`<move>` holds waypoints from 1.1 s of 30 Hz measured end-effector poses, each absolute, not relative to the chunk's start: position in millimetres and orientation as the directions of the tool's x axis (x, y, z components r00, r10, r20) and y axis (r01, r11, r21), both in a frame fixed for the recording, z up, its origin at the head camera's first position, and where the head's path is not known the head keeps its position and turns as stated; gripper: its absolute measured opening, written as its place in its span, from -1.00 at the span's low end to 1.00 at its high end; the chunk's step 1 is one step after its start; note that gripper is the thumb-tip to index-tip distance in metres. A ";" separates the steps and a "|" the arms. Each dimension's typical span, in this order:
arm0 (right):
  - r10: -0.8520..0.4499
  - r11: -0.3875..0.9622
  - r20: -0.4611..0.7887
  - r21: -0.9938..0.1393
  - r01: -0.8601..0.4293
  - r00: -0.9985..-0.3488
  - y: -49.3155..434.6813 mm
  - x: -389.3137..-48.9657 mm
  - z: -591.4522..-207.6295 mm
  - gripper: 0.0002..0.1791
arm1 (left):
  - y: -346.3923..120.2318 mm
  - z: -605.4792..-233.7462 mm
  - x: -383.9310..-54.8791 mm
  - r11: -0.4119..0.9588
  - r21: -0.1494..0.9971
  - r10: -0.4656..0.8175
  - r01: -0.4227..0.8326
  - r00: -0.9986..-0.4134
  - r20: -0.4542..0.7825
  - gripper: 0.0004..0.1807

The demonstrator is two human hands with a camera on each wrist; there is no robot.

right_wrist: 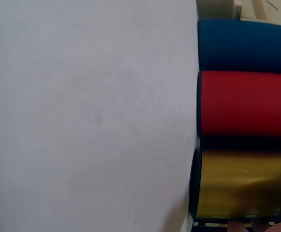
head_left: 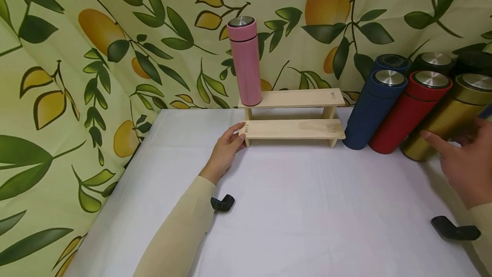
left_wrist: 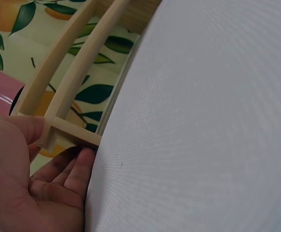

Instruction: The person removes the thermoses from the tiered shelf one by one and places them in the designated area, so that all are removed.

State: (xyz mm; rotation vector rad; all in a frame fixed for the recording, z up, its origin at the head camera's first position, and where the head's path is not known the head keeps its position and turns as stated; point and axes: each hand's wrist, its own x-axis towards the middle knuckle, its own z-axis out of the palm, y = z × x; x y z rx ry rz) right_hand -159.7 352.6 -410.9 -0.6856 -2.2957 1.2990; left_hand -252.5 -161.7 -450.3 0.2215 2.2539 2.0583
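A two-tier wooden stand (head_left: 292, 128) sits at the back of the table. My left hand (head_left: 226, 144) holds the left end of its lower board, thumb on the board and fingers bent beneath, as the left wrist view shows. On the upper board's left end stands a pink thermos flask (head_left: 246, 65) with a steel-topped lid. My right hand (head_left: 467, 161) grips a gold thermos flask (head_left: 442, 119), its thumb across the front; the other fingers are partly hidden. In the right wrist view, the gold flask stands beside a red flask (right_wrist: 246, 104).
Left of the red flask is a blue flask (head_left: 370, 110), close to the stand's right end. More dark-coloured flasks (head_left: 432, 61) stand behind this front row. A patterned cloth (head_left: 165, 54) hangs behind and left of the white-covered table (head_left: 292, 208).
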 end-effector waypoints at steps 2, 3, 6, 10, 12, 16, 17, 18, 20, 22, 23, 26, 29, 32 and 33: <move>0.604 0.434 0.106 -0.875 0.214 -0.790 353.6 -162.3 -410.7 -0.06 | -161.6 -450.0 -252.4 0.087 0.995 0.160 0.054 -0.986 0.039 -0.50; 0.607 0.427 0.108 -0.880 0.208 -0.787 354.1 -163.6 -410.6 -0.05 | -161.7 -449.9 -252.4 0.088 0.995 0.159 0.054 -0.986 0.040 -0.50; 0.609 0.420 0.130 -0.890 0.179 -0.783 354.5 -166.6 -411.3 -0.02 | -161.8 -449.9 -252.2 0.085 0.995 0.155 0.056 -0.987 0.042 -0.50; 0.578 0.430 0.159 -0.893 0.133 -0.801 353.9 -167.2 -414.4 -0.05 | -162.4 -450.5 -252.1 0.081 0.995 0.148 0.050 -0.988 0.037 -0.50; 0.558 0.438 0.162 -0.890 0.123 -0.814 354.4 -166.7 -416.3 -0.06 | -162.8 -451.0 -252.1 0.084 0.995 0.147 0.045 -0.989 0.032 -0.50; 0.537 0.451 0.161 -0.885 0.120 -0.828 356.8 -166.5 -419.3 -0.06 | -163.0 -451.2 -251.6 0.087 0.995 0.153 0.042 -0.988 0.029 -0.50; 0.534 0.454 0.162 -0.883 0.119 -0.830 357.1 -166.4 -419.8 -0.06 | -162.9 -451.0 -251.5 0.088 0.995 0.152 0.043 -0.988 0.029 -0.50; 0.528 0.456 0.165 -0.883 0.114 -0.833 357.4 -166.7 -420.3 -0.06 | -162.9 -450.7 -251.3 0.088 0.995 0.151 0.043 -0.988 0.029 -0.50; 0.519 0.460 0.169 -0.882 0.106 -0.838 357.7 -167.3 -420.9 -0.07 | -162.9 -450.4 -251.2 0.085 0.995 0.149 0.044 -0.988 0.031 -0.50; 0.512 0.463 0.171 -0.881 0.102 -0.842 357.8 -167.7 -421.4 -0.08 | -162.9 -449.9 -251.1 0.083 0.995 0.147 0.045 -0.989 0.033 -0.50; 0.510 0.462 0.172 -0.881 0.099 -0.843 357.9 -168.0 -421.7 -0.08 | -162.8 -449.4 -251.0 0.081 0.996 0.146 0.045 -0.989 0.033 -0.50; 0.509 0.456 0.168 -0.885 0.099 -0.844 358.7 -168.2 -422.2 -0.08 | -162.5 -448.8 -251.4 0.080 0.996 0.147 0.047 -0.988 0.035 -0.50; 0.507 0.451 0.166 -0.887 0.096 -0.846 359.3 -168.0 -422.6 -0.07 | -161.9 -448.2 -251.3 0.078 0.996 0.148 0.049 -0.988 0.037 -0.50; 0.502 0.452 0.166 -0.887 0.094 -0.849 359.6 -166.7 -422.5 -0.06 | -161.1 -448.6 -251.5 0.074 0.996 0.150 0.051 -0.988 0.039 -0.50; 0.503 0.454 0.165 -0.886 0.098 -0.848 359.9 -165.7 -422.4 -0.05 | -160.9 -449.0 -251.6 0.074 0.996 0.150 0.051 -0.988 0.040 -0.50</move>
